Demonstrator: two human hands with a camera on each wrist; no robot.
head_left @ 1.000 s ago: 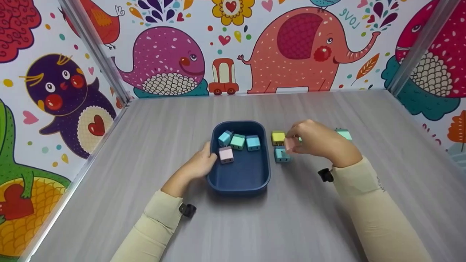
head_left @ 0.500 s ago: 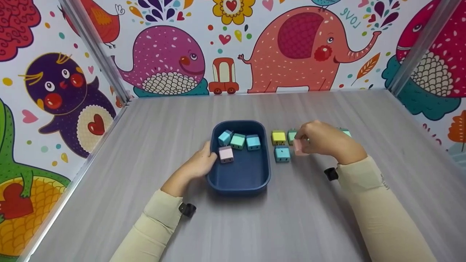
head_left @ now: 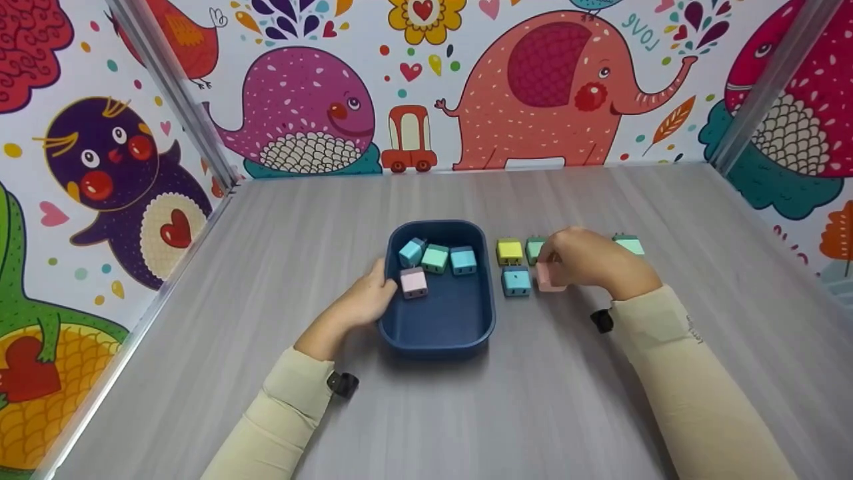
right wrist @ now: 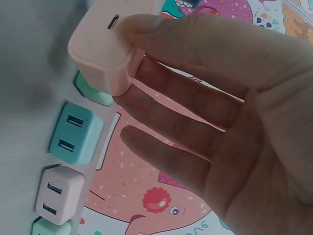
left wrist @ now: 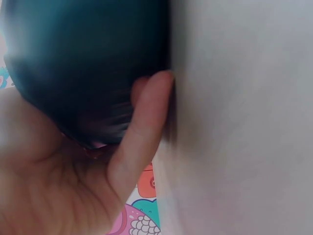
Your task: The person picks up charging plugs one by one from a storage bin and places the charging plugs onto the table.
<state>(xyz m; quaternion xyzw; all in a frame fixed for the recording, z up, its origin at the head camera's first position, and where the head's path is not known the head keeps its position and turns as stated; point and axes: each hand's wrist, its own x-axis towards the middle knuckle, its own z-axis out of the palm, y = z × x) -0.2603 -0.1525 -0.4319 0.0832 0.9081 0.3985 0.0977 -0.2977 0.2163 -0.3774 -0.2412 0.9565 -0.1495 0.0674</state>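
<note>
My right hand point(head_left: 590, 260) pinches a peach-pink USB charger plug point(head_left: 550, 279) between thumb and fingers, low over the table and just right of a blue charger plug point(head_left: 516, 282). The port in its face shows close up in the right wrist view, with the thumb point(right wrist: 146, 24) across it. My left hand point(head_left: 363, 297) grips the left wall of a dark blue bin point(head_left: 443, 323), fingers bent against its side in the left wrist view. Inside the bin lie two blue plugs point(head_left: 463, 261), a green plug point(head_left: 435, 259) and a pale pink plug point(head_left: 414, 283).
Behind the blue plug stands a yellow charger plug point(head_left: 510, 252), beside a green plug point(head_left: 535, 250) partly hidden by my right hand. A mint plug point(head_left: 628, 245) stands farther right. The right wrist view shows a blue plug point(right wrist: 77, 133) and a pale pink plug point(right wrist: 59, 194) in a row.
My right hand has carried the peach-pink charger plug rightward, away from the blue and yellow plugs, then slightly down toward the table. The left hand and bin stay put.
</note>
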